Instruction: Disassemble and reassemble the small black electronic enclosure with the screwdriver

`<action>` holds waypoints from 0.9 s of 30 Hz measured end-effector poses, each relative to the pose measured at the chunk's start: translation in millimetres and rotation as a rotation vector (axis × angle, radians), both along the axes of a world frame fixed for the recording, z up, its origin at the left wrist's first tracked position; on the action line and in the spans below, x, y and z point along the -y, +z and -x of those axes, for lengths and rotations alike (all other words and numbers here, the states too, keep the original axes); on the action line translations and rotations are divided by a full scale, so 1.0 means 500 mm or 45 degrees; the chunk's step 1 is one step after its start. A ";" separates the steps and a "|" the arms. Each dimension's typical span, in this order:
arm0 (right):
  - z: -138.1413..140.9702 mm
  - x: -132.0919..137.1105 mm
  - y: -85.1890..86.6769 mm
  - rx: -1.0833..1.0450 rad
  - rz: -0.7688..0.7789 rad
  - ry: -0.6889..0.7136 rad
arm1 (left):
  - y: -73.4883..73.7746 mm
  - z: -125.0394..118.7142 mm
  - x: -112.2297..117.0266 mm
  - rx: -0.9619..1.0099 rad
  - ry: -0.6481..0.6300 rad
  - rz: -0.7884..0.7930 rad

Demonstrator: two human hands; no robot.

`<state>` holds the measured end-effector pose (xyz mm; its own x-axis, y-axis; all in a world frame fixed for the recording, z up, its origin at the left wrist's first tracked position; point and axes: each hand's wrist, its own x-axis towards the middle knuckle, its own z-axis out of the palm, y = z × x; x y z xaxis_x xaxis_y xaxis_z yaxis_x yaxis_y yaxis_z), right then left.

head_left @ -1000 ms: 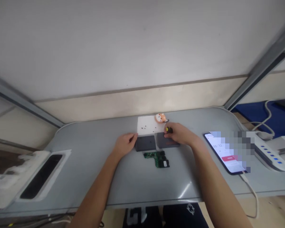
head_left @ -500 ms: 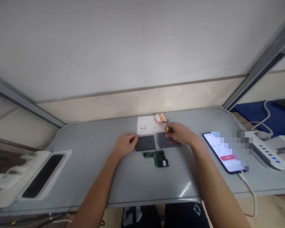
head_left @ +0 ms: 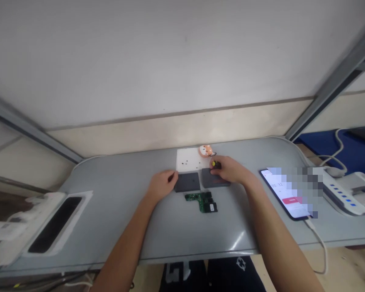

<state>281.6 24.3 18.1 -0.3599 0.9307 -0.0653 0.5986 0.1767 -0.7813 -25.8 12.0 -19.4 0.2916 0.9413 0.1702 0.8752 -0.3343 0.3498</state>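
Near edge of the counter (head_left: 182, 239) is bare grey, open room between my forearms. Next the green circuit board (head_left: 202, 200) lies free, just short of two dark plates. My left hand (head_left: 161, 185), fingers curled, touches the left plate (head_left: 187, 182) at its edge; gripping or resting, can't tell. My right hand (head_left: 231, 170) covers the right plate (head_left: 214, 179), fingers pinching a yellow-tipped screwdriver (head_left: 215, 164). Beyond, a white sheet (head_left: 188, 159)
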 end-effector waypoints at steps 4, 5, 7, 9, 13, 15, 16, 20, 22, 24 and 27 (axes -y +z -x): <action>-0.007 0.000 0.008 0.020 0.006 -0.005 | 0.003 0.000 0.004 -0.003 -0.006 -0.017; -0.010 0.000 0.010 0.052 -0.029 -0.002 | 0.004 0.001 0.004 -0.004 -0.011 -0.021; -0.011 -0.001 0.016 0.116 -0.131 -0.004 | 0.004 0.003 0.004 -0.005 -0.025 -0.024; -0.003 0.000 0.019 0.148 -0.238 -0.045 | 0.002 0.004 0.003 -0.005 -0.039 -0.019; 0.045 0.012 0.007 0.238 -0.416 -0.113 | 0.001 0.005 0.000 0.000 -0.055 -0.002; 0.069 0.020 -0.007 0.346 -0.464 -0.086 | 0.004 0.004 0.000 0.003 -0.060 0.004; 0.077 0.023 -0.015 0.391 -0.473 -0.074 | 0.005 0.003 0.000 0.004 -0.062 0.008; 0.080 0.031 -0.038 0.425 -0.527 -0.037 | 0.010 0.001 0.003 0.007 -0.060 0.016; 0.070 0.034 -0.043 0.396 -0.554 -0.019 | 0.011 0.000 0.004 0.010 -0.056 0.020; 0.058 0.035 -0.046 0.377 -0.562 -0.011 | 0.010 0.000 0.004 0.011 -0.055 0.026; 0.047 0.038 -0.046 0.370 -0.567 -0.016 | 0.008 0.000 0.005 0.007 -0.056 0.030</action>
<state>258.2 5.2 -5.1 -0.3746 0.8952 0.2415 0.7834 0.4449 -0.4340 -25.7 9.6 -15.4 0.3318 0.9313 0.1501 0.8578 -0.3641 0.3628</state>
